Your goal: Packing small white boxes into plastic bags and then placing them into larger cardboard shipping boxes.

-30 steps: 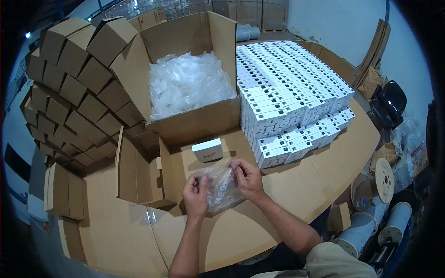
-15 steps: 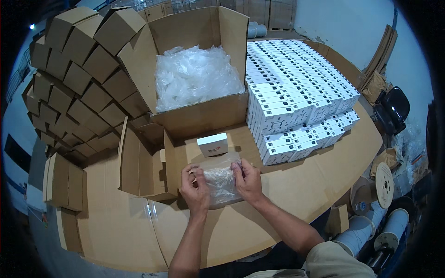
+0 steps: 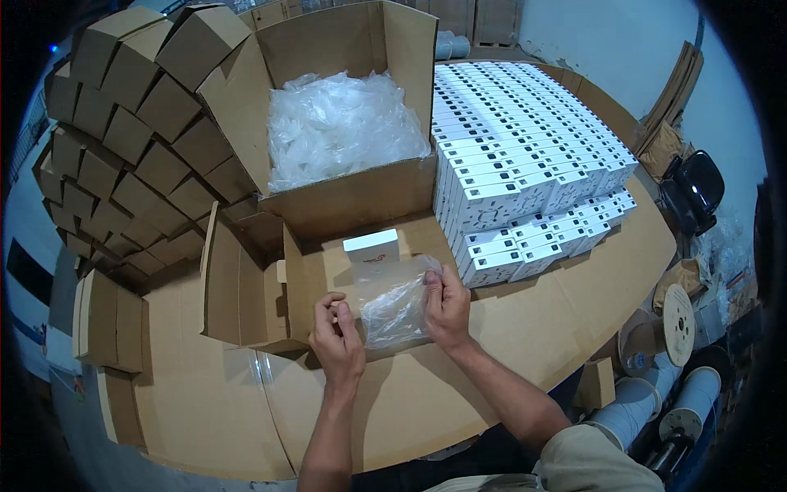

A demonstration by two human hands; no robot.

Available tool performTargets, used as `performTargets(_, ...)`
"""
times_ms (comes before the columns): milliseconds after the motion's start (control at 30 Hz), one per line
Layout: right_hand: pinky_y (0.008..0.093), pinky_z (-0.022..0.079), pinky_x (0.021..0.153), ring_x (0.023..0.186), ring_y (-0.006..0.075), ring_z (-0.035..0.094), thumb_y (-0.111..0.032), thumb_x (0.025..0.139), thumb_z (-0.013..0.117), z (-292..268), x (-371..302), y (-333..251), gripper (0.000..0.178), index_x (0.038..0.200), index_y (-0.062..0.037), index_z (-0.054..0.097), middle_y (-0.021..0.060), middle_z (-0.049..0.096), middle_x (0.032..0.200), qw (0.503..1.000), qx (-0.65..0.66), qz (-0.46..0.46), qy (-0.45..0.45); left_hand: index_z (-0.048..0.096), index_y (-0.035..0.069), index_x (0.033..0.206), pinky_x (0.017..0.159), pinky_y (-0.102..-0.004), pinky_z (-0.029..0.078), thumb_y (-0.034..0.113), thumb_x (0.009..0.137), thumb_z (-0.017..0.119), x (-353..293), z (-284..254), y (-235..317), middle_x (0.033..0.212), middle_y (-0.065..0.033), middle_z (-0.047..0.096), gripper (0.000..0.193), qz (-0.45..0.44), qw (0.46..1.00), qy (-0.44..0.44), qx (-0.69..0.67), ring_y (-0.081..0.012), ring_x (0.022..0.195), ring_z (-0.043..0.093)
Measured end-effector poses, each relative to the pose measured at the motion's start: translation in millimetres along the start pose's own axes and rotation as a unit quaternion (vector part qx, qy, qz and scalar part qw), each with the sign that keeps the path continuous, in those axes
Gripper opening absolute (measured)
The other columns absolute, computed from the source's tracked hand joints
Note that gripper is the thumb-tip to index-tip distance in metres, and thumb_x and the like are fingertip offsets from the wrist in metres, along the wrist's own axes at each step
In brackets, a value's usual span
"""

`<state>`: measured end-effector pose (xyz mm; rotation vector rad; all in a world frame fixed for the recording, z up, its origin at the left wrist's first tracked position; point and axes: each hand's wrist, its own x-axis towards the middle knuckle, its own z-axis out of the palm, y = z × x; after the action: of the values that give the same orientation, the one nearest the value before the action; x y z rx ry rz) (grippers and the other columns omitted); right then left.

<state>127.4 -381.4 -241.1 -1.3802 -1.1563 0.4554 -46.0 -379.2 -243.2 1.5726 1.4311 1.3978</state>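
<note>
Both my hands hold a clear plastic bag [image 3: 393, 307] over the cardboard-covered table [image 3: 525, 328]. My left hand [image 3: 336, 340] pinches its left edge and my right hand [image 3: 447, 307] grips its right edge. Just beyond the bag a small white box [image 3: 371, 246] lies on the cardboard. An open brown carton [image 3: 246, 287] stands on its side to the left of my hands.
A large open carton [image 3: 361, 193] full of clear plastic bags [image 3: 340, 123] stands behind. Stacked white boxes [image 3: 525, 164] fill the right of the table. Folded brown cartons [image 3: 115, 156] pile up at left. Spools [image 3: 676, 324] and rolls sit at lower right.
The two hands have pulled the bag a little wider and flatter; my left hand has shifted slightly left. The view has tilted down a bit.
</note>
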Motion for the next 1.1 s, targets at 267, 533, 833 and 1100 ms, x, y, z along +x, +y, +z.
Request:
performTargets(267, 0.0327, 0.044, 0.051, 0.052, 0.0146, 0.054, -0.017, 0.102, 0.058, 3.8, -7.0, 0.3, 0.023, 0.086, -0.0009, 0.058, 0.0088, 0.054, 0.059, 0.996, 0.023, -0.041, -0.078, 0.063, -0.002, 0.105, 0.066, -0.0263, 0.049, 0.023, 0.104, 0.058, 4.5, 12.5, 2.1, 0.086, -0.001, 0.064, 0.026, -0.165, 0.972, -0.042, -0.161, -0.0087, 0.073, 0.057)
performTargets(533, 0.0237, 0.043, 0.059, 0.066, 0.0053, 0.051, -0.025, 0.105, 0.057, 5.5, -1.4, 7.6, 0.027, 0.1, -0.0007, 0.068, -0.0018, 0.061, 0.073, 0.976, 0.173, 0.086, -0.098, 0.064, 0.001, 0.096, 0.06, -0.0244, 0.044, 0.021, 0.107, 0.052, -0.2, 16.4, 6.4, 0.078, 0.0011, 0.058, 0.026, -0.026, 0.99, 0.024, -0.135, -0.0067, 0.066, 0.051)
performTargets(833, 0.0219, 0.043, 0.058, 0.066, 0.0039, 0.052, -0.025, 0.106, 0.056, 5.6, -3.0, 4.4, 0.025, 0.104, -0.0027, 0.067, -0.0024, 0.061, 0.075, 0.963, 0.213, 0.129, -0.105, 0.064, 0.001, 0.099, 0.061, -0.0247, 0.04, 0.026, 0.11, 0.044, -2.3, 14.1, 4.8, 0.081, 0.0011, 0.055, 0.034, -0.042, 0.99, 0.021, -0.13, -0.0075, 0.07, 0.048)
performTargets(1100, 0.0227, 0.047, 0.061, 0.07, 0.0046, 0.057, -0.022, 0.105, 0.056, 6.9, 0.9, 6.9, 0.023, 0.105, -0.0015, 0.066, 0.0, 0.064, 0.078, 0.98, 0.172, 0.08, -0.063, 0.056, 0.0, 0.118, 0.076, -0.0248, 0.053, 0.006, 0.091, 0.074, -0.3, 14.9, 2.8, 0.092, -0.0065, 0.067, 0.034, -0.091, 0.971, -0.053, -0.215, -0.012, 0.092, 0.065)
